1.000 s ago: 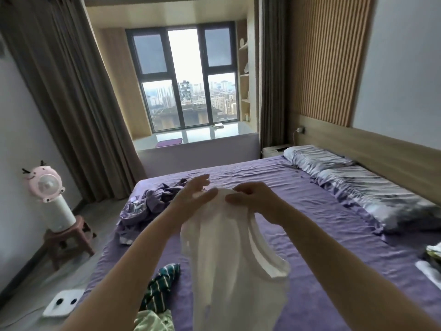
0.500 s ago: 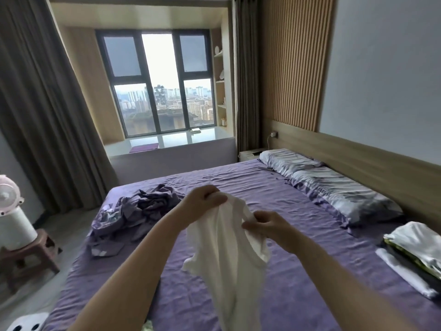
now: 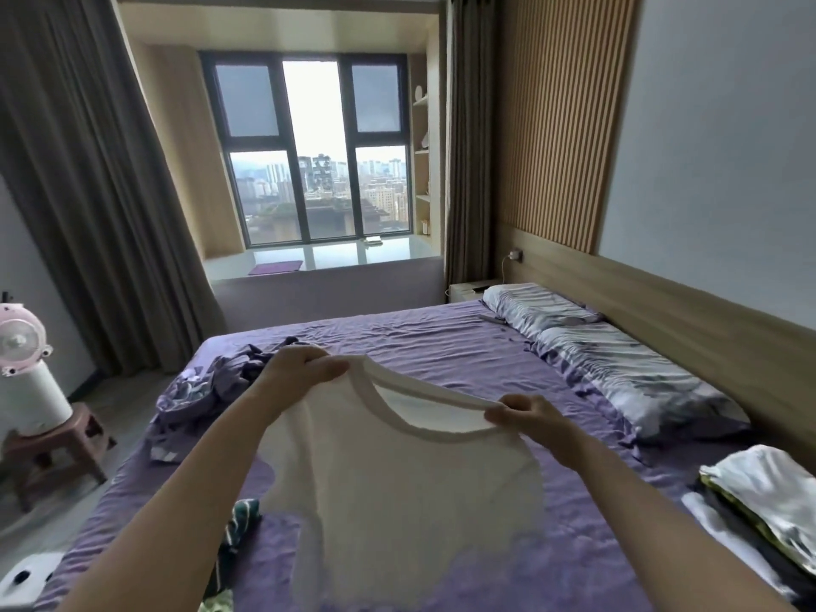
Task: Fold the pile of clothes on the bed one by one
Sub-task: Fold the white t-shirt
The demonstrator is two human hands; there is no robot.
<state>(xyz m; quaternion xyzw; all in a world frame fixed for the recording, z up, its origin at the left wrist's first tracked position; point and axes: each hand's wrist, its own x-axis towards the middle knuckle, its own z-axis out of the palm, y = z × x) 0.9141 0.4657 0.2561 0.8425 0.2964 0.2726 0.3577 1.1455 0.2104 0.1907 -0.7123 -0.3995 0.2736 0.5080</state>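
Note:
A white top (image 3: 397, 483) hangs spread out in the air above the purple bed (image 3: 424, 346). My left hand (image 3: 300, 368) grips its left shoulder and my right hand (image 3: 525, 413) pinches its right shoulder, so the round neckline stretches between them. Below the top at the lower left lies a striped green garment (image 3: 240, 523), partly hidden. A stack of folded clothes (image 3: 764, 501) sits at the bed's right edge.
A crumpled purple-grey cloth heap (image 3: 212, 382) lies on the bed's far left. Two pillows (image 3: 618, 368) line the wooden headboard on the right. A pink fan (image 3: 22, 346) stands on a stool (image 3: 53, 448) at the left. The window bench is behind the bed.
My hands have moved apart and pulled the bunched white top open, so its neckline now spreads wide between them. The view has also turned slightly to the left.

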